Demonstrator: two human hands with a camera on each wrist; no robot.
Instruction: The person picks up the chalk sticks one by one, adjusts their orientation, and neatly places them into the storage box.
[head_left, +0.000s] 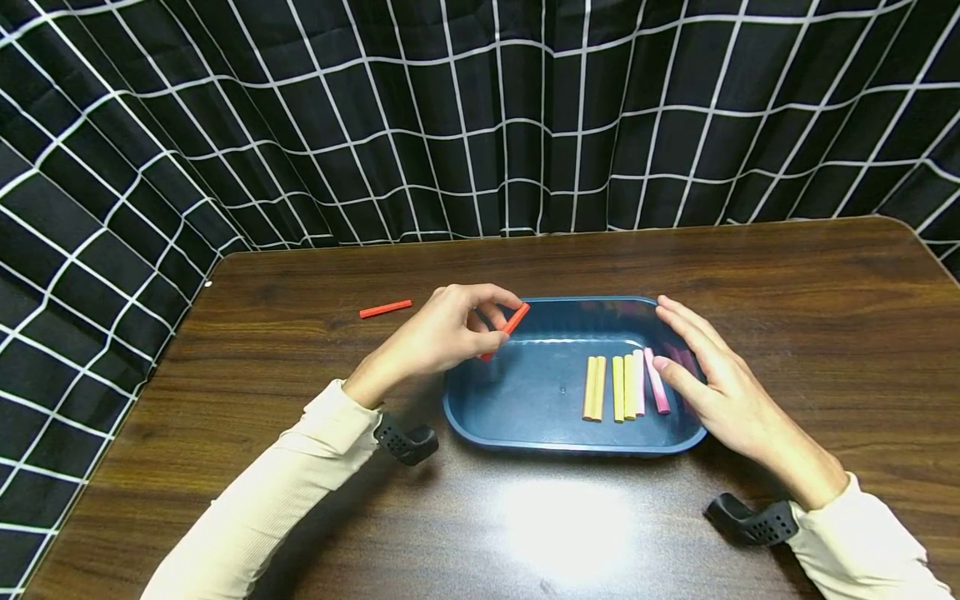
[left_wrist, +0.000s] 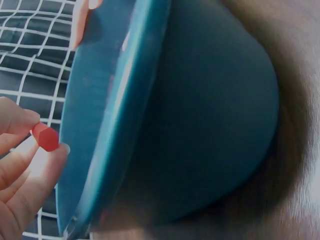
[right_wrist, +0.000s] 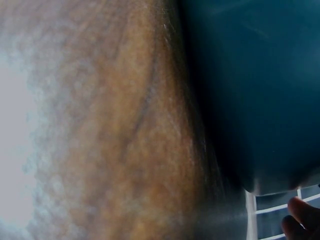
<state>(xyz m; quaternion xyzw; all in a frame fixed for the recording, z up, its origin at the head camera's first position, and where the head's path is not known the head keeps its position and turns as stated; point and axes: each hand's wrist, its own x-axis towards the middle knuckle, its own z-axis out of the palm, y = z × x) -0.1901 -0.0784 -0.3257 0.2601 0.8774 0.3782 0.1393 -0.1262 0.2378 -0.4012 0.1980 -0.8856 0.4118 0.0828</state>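
My left hand pinches a red crayon-like stick between thumb and fingers over the left end of a blue plastic tray. In the left wrist view the stick's flat-sided end shows beside the tray wall. At the tray's right end my right hand lies along the rim with fingers extended, holding nothing. Inside the tray, toward the right, several similar sticks stand side by side: tan-orange sticks, yellow sticks, a pale pink stick and a pink stick that leans slightly.
Another red stick lies on the brown wooden table, left of the tray and beyond my left forearm. A black curtain with a white grid hangs behind the table. Each wrist wears a black strap.
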